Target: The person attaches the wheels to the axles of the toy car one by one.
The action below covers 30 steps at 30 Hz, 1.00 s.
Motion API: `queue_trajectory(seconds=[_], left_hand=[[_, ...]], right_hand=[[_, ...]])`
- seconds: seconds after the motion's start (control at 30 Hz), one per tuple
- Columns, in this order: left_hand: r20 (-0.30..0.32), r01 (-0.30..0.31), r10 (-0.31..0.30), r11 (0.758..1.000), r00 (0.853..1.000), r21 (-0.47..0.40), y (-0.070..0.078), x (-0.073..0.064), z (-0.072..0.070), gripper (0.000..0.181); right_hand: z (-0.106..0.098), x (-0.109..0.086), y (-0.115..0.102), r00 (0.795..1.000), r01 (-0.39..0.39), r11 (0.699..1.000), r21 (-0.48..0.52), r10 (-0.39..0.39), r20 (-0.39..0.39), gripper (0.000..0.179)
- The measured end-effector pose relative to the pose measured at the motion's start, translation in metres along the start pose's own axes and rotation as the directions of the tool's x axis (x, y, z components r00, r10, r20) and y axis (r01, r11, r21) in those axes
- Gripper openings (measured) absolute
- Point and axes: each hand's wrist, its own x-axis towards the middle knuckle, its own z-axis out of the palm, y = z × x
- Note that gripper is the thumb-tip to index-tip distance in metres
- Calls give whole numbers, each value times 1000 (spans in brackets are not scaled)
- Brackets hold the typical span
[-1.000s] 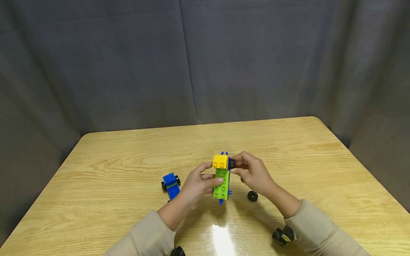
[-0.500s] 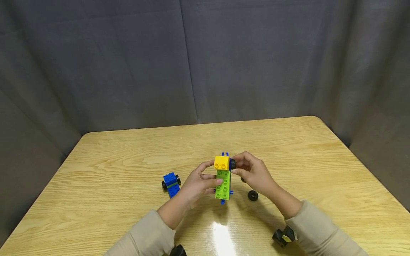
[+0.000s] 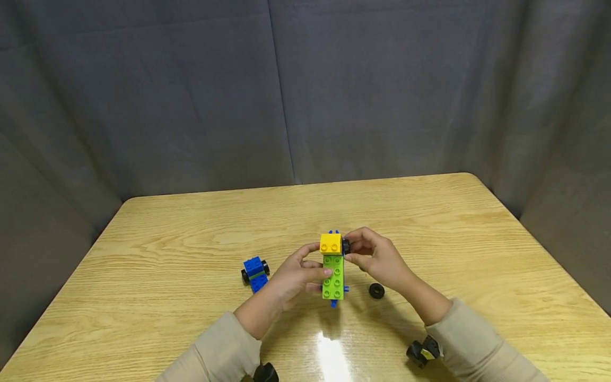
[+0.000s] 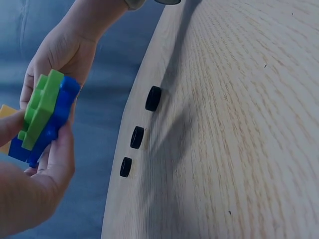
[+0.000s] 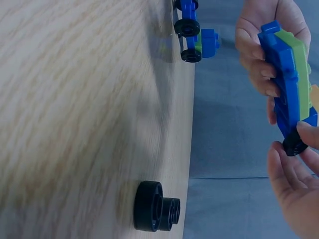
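A toy car made of building bricks is held up over the table in my left hand (image 3: pixel 298 273). It has a green studded plate (image 3: pixel 333 286), a yellow brick (image 3: pixel 331 243) at its far end and a blue chassis (image 5: pixel 284 64) underneath. My left thumb lies on the green plate, and the fingers wrap round the chassis side. At the car's far right corner, my right hand (image 3: pixel 382 260) pinches a black wheel (image 5: pixel 294 144) between thumb and fingers, right against the chassis. A bare blue axle stub (image 3: pixel 346 289) sticks out at the near right.
Loose black wheels lie on the wooden table (image 3: pixel 181 297), one wheel (image 3: pixel 376 291) below my right hand; the left wrist view shows three, the nearest wheel (image 4: pixel 153 98) among them. A blue toy car (image 3: pixel 255 270) with black wheels stands left of my left hand. Grey curtains surround the table.
The held toy car has shifted slightly right and towards me, and its top has tipped a little. My right hand keeps its pinch on the wheel; the things on the table stay put.
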Motion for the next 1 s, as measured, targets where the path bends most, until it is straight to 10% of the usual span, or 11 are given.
queue_trajectory(seconds=[1.0], left_hand=[[18, -43, 44, 998, 999, -56, 2, -10, -7, 57]], right_hand=[[-15, -22, 13, 997, -49, 993, -103, 54, 46, 21]])
